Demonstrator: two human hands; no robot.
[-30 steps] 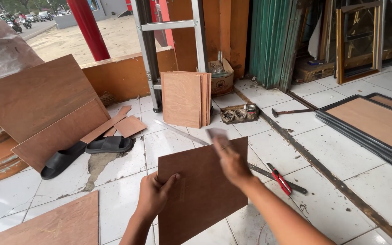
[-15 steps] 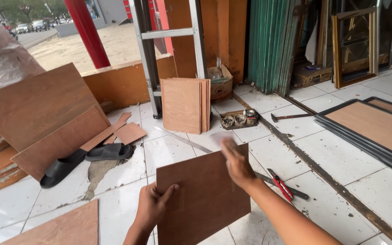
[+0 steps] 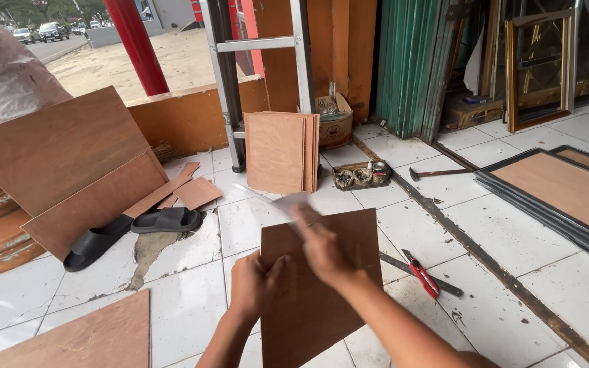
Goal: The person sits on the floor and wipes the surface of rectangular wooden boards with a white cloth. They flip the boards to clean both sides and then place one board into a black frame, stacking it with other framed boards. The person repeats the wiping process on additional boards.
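Observation:
I hold a reddish-brown plywood panel [image 3: 308, 313] upright above the tiled floor. My left hand [image 3: 253, 283] grips its left edge, thumb on the front face. My right hand [image 3: 325, 252] lies across the panel's upper face, motion-blurred, with a thin pale sheet [image 3: 288, 203] pinched in its fingers and sticking out past the top left corner. What the sheet is made of cannot be told from the blur.
A stack of similar panels [image 3: 281, 151] leans on a ladder [image 3: 260, 44]. Red-handled pliers [image 3: 423, 276] lie just to the right, with a hammer [image 3: 438, 173] and a tray of tins [image 3: 361, 175] beyond. Black sandals [image 3: 165, 220] and large boards [image 3: 56, 150] lie left, framed panels [image 3: 560, 187] right.
My right hand has slid a little left and down across the panel's top with the pale sheet. The left hand keeps its grip, and the panel has come slightly closer.

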